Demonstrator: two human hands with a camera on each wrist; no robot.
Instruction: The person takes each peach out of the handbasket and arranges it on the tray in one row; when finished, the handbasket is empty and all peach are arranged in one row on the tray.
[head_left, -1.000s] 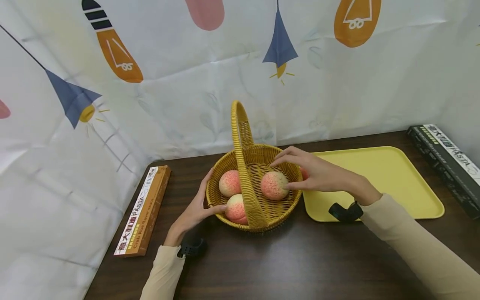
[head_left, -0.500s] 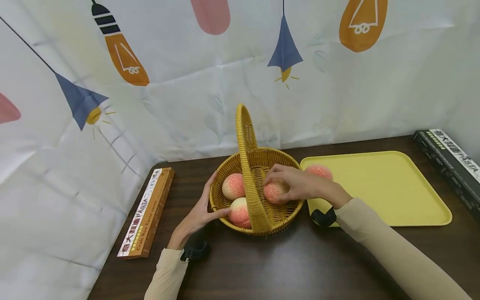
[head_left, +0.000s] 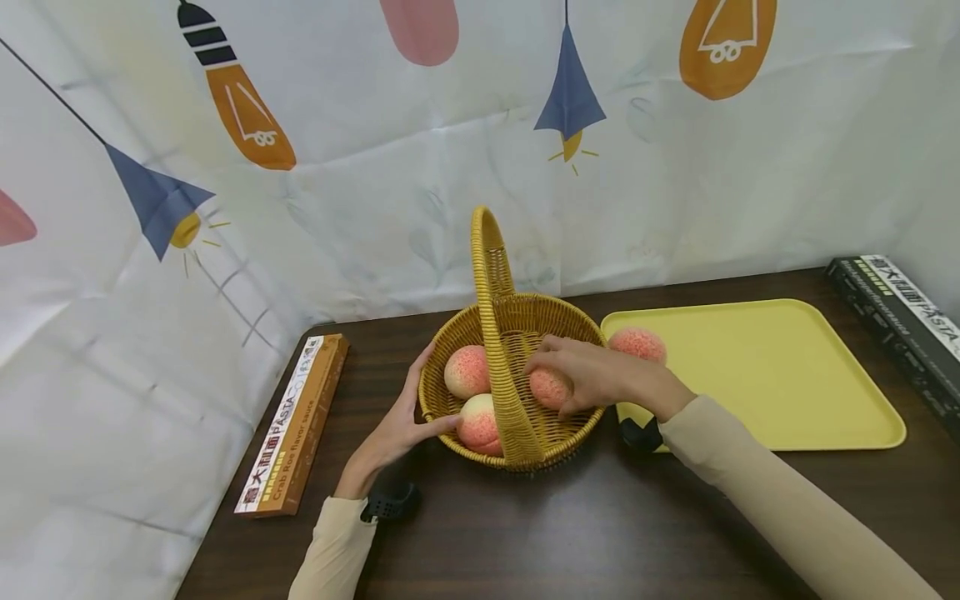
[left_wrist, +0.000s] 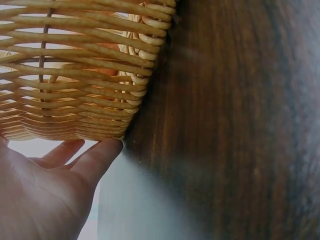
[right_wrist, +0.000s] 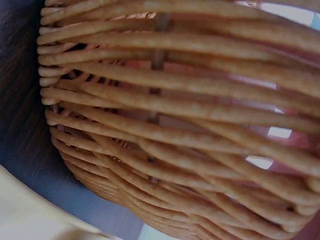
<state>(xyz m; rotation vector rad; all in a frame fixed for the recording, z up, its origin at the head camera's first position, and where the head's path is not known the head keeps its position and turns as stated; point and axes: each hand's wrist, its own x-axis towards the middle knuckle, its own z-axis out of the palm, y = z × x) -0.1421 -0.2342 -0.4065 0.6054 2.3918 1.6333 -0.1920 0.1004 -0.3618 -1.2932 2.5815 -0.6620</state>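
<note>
A yellow wicker basket (head_left: 525, 446) with a tall arched handle stands on the dark table. My left hand (head_left: 396, 429) holds its left side, thumb at the rim, fingers along the outer wall; the left wrist view shows the fingers (left_wrist: 100, 155) against the weave. Inside, two pink-and-cream peaches (head_left: 467, 372) lie left of the handle. Right of it, my right hand (head_left: 592, 377) reaches in over the rim and grips another peach (head_left: 549, 389) with curled fingers, partly covering it. The right wrist view shows mostly basket weave (right_wrist: 165, 105), the hand itself hidden.
A yellow tray (head_left: 772, 375) lies right of the basket, with one peach (head_left: 637, 343) at its left end, partly behind my right hand. An orange pasta box (head_left: 300, 425) is at the left, a black pasta box (head_left: 900, 325) at the far right. A printed cloth (head_left: 390, 208) hangs behind.
My right hand has lowered further into the basket and its fingers have closed round the right-hand peach. The tray's peach shows more. My left hand keeps its place on the basket.
</note>
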